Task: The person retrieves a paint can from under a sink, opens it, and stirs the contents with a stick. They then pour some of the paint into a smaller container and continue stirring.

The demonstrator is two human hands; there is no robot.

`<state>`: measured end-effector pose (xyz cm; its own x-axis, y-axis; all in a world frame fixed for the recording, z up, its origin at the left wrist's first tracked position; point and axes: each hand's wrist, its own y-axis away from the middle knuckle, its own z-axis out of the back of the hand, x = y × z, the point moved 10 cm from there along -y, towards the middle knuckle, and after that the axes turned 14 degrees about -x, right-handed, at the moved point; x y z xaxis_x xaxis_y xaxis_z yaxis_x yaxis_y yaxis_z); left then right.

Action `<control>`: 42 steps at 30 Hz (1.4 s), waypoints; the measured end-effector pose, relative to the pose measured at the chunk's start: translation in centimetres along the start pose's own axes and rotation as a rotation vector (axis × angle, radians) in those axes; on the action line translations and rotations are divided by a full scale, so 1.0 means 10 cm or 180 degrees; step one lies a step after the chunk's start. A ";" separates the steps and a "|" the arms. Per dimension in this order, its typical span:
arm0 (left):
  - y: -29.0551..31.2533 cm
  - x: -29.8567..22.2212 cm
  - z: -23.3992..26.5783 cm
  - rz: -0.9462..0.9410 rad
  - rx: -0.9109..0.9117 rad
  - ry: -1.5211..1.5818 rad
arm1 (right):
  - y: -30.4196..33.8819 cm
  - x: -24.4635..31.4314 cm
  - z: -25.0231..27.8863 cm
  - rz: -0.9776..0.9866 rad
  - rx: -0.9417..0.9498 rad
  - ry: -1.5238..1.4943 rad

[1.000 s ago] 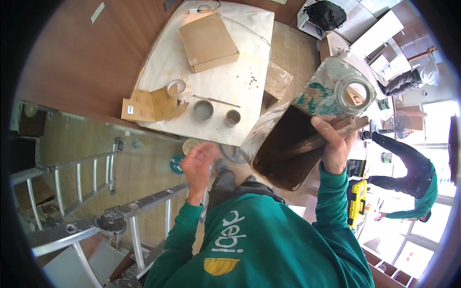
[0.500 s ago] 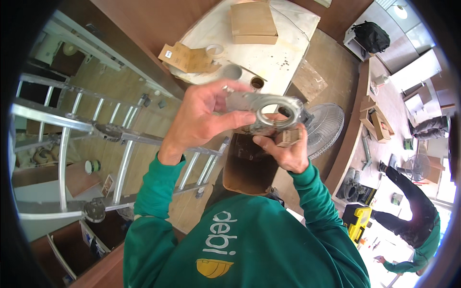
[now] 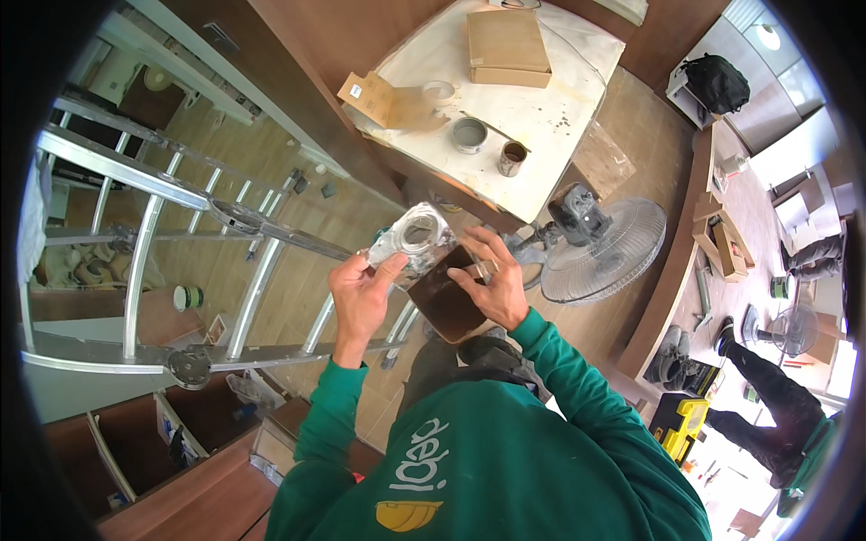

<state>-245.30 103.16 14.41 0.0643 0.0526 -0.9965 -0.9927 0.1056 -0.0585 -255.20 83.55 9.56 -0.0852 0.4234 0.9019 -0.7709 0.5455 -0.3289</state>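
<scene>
My left hand [image 3: 359, 293] grips a flat silver metal part with a raised round ring [image 3: 420, 233], smeared with white and grey, thumb on top. To its right, my right hand [image 3: 498, 287] has its fingers curled round a small tan block [image 3: 485, 268], partly hidden by the fingers. The two hands are apart, and the block is clear of the metal part. Below and between them is a dark brown, box-like thing [image 3: 445, 302] with a smooth surface. What it is exactly, I cannot tell.
Ahead stands a stained white table [image 3: 415, 77] with a cardboard box [image 3: 508, 50], a grey round tin [image 3: 469, 134] and a brown cup [image 3: 511, 159]. An aluminium ladder [image 3: 142, 270] lies left. A fan [image 3: 604, 248] stands right, before a long counter [image 3: 672, 261]. Another person [image 3: 776, 397] is far right.
Both hands have come down and drawn apart, the metal part going with the left hand and the block with the right. The view has shifted, so more of the table and fan shows.
</scene>
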 end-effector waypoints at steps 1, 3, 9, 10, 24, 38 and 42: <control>0.00 0.02 0.12 -0.0067 -0.0179 0.0116 | 0.05 -0.02 -0.05 -0.0122 0.0024 0.0056; 0.07 0.12 0.31 0.0038 -0.0457 0.0123 | 0.12 0.24 -0.07 0.0399 -0.0184 0.0592; 0.18 0.77 0.85 0.0421 -0.1006 0.0315 | 0.53 0.21 -0.34 0.0417 0.0267 0.0697; 0.21 0.88 0.91 0.0515 -0.1141 0.0386 | 0.62 0.23 -0.44 0.0542 0.0678 0.0877; 0.59 1.60 0.85 0.2381 -0.0655 0.1239 | 2.47 -1.86 -0.47 -0.5700 0.0032 -0.1922; 0.24 1.12 0.75 0.1108 0.0432 0.0325 | 1.39 -1.74 -1.07 -0.1908 0.0619 -0.0855; 0.36 0.54 0.28 -0.0973 0.1253 -0.0842 | 1.61 -2.11 -1.17 -0.2325 0.0144 -0.1359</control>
<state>-248.19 106.64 8.97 0.4168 0.2032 -0.8860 -0.8150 0.5151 -0.2652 -258.46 91.85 -18.00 0.2201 -0.3387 0.9148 -0.7488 0.5424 0.3810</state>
